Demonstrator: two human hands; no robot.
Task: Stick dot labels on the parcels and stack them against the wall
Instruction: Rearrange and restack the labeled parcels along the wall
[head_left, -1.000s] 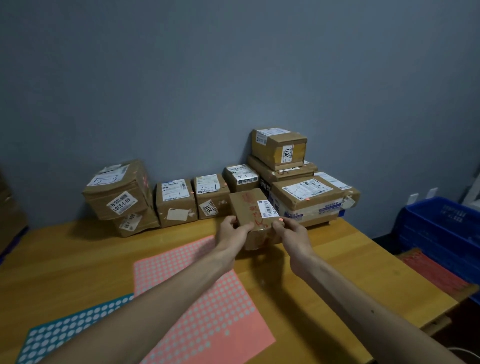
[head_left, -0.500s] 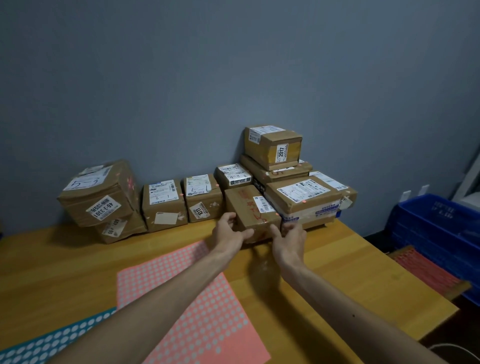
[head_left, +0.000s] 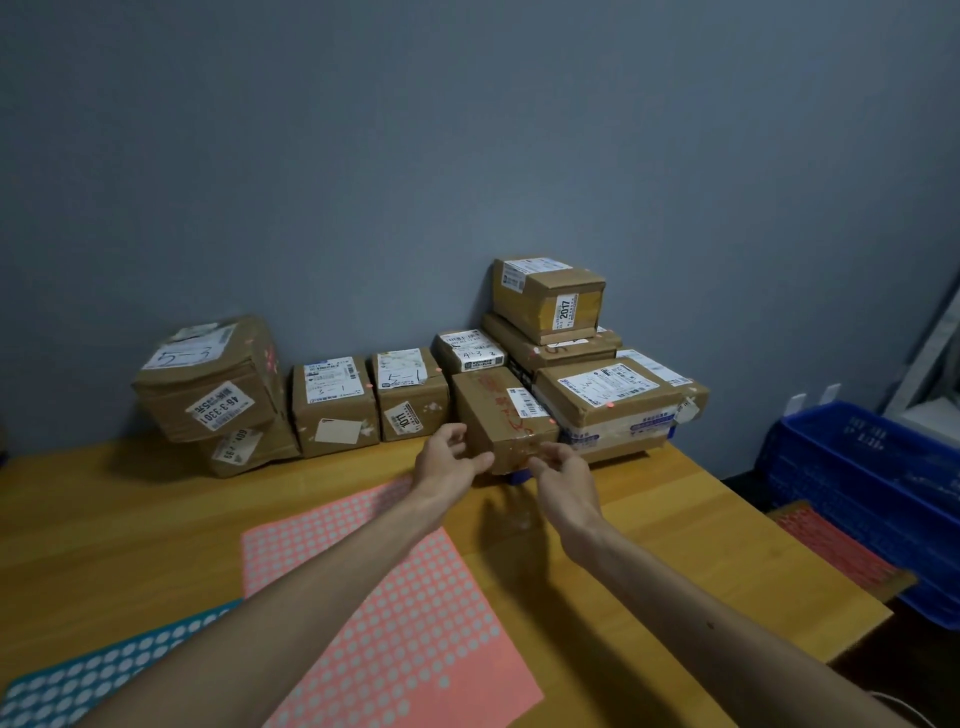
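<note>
**Both hands slack at the red-marked parcel; parcel down by the wall stack**

Left hand (head_left: 449, 457): fingers loosely curled and spread, thumb forward, gripping nothing. It sat at the lower left face of the red-marked parcel (head_left: 493, 415). From the head cam I couldn't tell whether the fingertips touched the cardboard or hung just off it.

Right hand (head_left: 563, 475): also slack, palm turned inward, fingers half bent, holding nothing. Fingertips were at the parcel's near front corner. Contact unclear there too.

The red-marked parcel was directly ahead of both hands and between them, sitting tilted on the table (head_left: 130, 519). It had a white barcode label on its top face. Something small and blue showed under its near corner; I couldn't identify it.

Ahead and right of the right hand, right up against the red-marked parcel, was the large parcel (head_left: 608, 415), with an orange dot (head_left: 610, 402) on its top label. Beyond that, farther from my hands, the flat parcel (head_left: 556, 353) carried the 2017 parcel (head_left: 550, 301), both against the wall (head_left: 467, 156).

Beyond the left hand, behind the red-marked parcel, was the small labelled parcel (head_left: 470, 351). Left of the left hand were two upright parcels (head_left: 410, 400) side by side. Well left of those, the tilted parcel (head_left: 208, 379) leaned on a lower one.

Under my left forearm, nearer me than the hand, lay the pink dot sheet (head_left: 395, 597). The teal dot sheet (head_left: 93, 680) was farther left. Well right of the right hand, past the table edge, were the blue crate (head_left: 872, 478) and the red sheet (head_left: 831, 545).
</note>
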